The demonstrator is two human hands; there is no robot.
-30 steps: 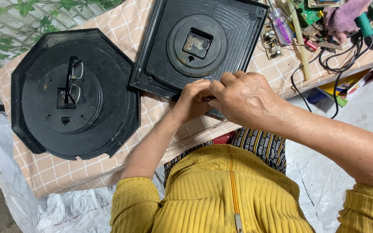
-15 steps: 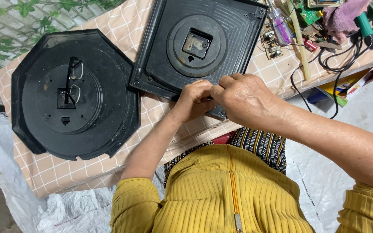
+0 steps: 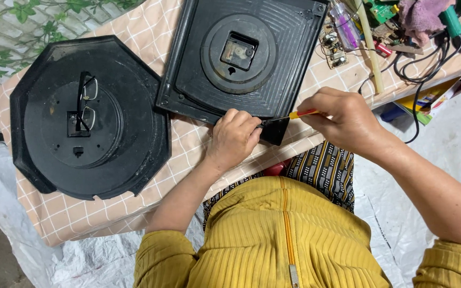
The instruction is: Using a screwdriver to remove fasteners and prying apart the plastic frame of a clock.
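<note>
At the worktop's (image 3: 134,213) near edge, the left hand (image 3: 234,140) pinches the square clock back's (image 3: 294,64) corner, while the right hand's (image 3: 342,120) grip closes on a screwdriver (image 3: 294,115) touching there.

Taking the square clock back (image 3: 252,58) on the table (image 3: 188,144) as landmark: the octagonal clock back (image 3: 89,120) lies to its left, with glasses (image 3: 86,101) on it. Circuit boards (image 3: 334,45) and cables (image 3: 428,58) lie to its right. Both hands meet at its near corner.
</note>
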